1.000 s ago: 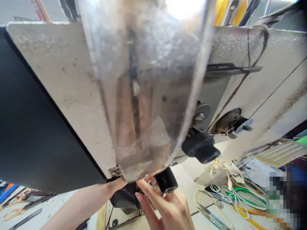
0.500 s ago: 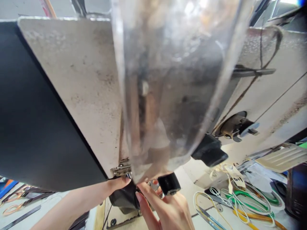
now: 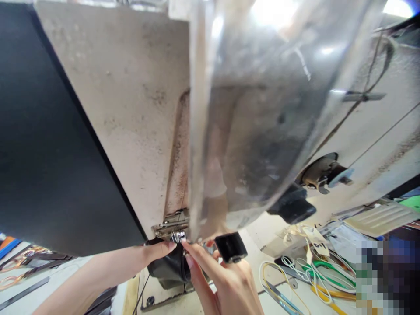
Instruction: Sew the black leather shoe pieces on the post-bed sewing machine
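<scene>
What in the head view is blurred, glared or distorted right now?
Head view: bright glare at the top of the clear shield, which is soft and smeared; a pixelated block at lower right; wide-angle stretching seems likely near the edges; fingers of the left hand look fairly sharp.

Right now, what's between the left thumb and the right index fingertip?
In the head view, a narrow stretch of black material lies between left thumb and right index fingertip, with a shiny metal part just above.

Left hand (image 3: 160, 250) and left forearm (image 3: 95, 273): both bare, forearm smooth and slim. Right hand (image 3: 229, 282): also bare, fingers slender, thumbnail (image 3: 189, 261) smooth with a rounded tip. Right forearm lay outside the view.
</scene>
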A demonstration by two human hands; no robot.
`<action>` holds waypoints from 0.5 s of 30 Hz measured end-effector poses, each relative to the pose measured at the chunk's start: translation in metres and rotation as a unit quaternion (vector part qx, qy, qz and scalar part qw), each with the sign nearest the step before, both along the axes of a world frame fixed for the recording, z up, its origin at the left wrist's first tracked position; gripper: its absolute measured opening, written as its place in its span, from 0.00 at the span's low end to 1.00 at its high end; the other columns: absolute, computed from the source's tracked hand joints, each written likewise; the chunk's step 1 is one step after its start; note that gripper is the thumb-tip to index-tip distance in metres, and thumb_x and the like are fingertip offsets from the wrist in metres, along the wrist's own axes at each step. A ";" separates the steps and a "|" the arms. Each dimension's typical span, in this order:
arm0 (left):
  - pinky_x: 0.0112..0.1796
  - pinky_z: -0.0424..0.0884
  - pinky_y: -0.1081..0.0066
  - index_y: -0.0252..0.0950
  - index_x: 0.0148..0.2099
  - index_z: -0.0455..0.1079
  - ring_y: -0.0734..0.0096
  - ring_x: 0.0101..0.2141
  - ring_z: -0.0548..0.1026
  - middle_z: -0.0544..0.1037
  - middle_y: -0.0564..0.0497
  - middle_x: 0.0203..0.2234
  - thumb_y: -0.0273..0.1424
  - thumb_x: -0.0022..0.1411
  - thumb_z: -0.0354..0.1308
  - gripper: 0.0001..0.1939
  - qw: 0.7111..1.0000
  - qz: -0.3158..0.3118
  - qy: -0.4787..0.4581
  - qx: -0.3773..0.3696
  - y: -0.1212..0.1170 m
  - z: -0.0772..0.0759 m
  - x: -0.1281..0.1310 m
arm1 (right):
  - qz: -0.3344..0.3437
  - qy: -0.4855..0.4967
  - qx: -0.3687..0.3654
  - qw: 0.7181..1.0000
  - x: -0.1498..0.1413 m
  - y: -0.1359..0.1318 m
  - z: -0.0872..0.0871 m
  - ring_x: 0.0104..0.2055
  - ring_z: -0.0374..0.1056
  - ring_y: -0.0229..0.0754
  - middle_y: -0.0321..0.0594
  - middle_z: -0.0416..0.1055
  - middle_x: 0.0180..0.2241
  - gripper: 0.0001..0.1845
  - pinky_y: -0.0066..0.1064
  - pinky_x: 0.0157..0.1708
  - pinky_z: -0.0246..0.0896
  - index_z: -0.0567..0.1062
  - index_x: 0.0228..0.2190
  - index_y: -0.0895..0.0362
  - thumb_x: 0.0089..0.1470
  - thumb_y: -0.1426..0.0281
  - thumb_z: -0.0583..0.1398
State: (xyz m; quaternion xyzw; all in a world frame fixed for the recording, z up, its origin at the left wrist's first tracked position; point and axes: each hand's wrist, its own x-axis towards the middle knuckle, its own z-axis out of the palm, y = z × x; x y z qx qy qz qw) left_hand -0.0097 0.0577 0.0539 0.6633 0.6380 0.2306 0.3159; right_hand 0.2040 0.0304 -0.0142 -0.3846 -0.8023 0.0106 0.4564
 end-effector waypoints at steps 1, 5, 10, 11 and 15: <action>0.53 0.75 0.52 0.47 0.48 0.80 0.45 0.49 0.79 0.84 0.48 0.40 0.55 0.50 0.58 0.28 1.000 0.001 -0.002 0.005 0.001 -0.001 -0.001 | -0.001 0.003 -0.001 1.000 0.000 -0.001 0.000 0.28 0.70 0.39 0.42 0.76 0.39 0.17 0.29 0.27 0.64 0.77 0.48 0.51 0.62 0.76 0.55; 0.50 0.76 0.58 0.49 0.36 0.81 0.49 0.41 0.82 0.84 0.52 0.32 0.55 0.49 0.59 0.20 0.999 0.006 0.033 0.000 0.001 0.001 -0.003 | 0.032 0.106 -0.079 0.991 0.005 -0.001 0.004 0.29 0.70 0.38 0.43 0.77 0.40 0.16 0.30 0.30 0.66 0.80 0.46 0.51 0.64 0.72 0.54; 0.51 0.73 0.53 0.49 0.35 0.80 0.46 0.41 0.81 0.83 0.53 0.33 0.57 0.55 0.52 0.23 0.995 0.056 0.081 -0.026 -0.013 0.002 0.002 | 0.137 0.504 -0.294 0.800 0.022 0.017 0.035 0.19 0.65 0.39 0.36 0.68 0.18 0.26 0.29 0.19 0.63 0.72 0.22 0.54 0.62 0.50 0.57; 0.53 0.71 0.53 0.49 0.38 0.80 0.45 0.45 0.80 0.83 0.53 0.37 0.58 0.55 0.51 0.24 0.995 0.059 0.081 -0.018 -0.015 0.001 0.001 | 0.156 0.531 -0.324 0.767 0.024 0.021 0.040 0.17 0.64 0.39 0.35 0.66 0.16 0.27 0.29 0.18 0.63 0.68 0.19 0.54 0.60 0.48 0.58; 0.43 0.75 0.50 0.42 0.28 0.73 0.39 0.37 0.79 0.79 0.45 0.26 0.68 0.53 0.45 0.36 0.987 0.100 0.123 -0.025 -0.018 -0.010 -0.011 | 0.175 0.429 -0.416 0.783 0.024 0.022 0.025 0.19 0.67 0.37 0.38 0.72 0.20 0.28 0.26 0.21 0.63 0.73 0.22 0.56 0.61 0.48 0.55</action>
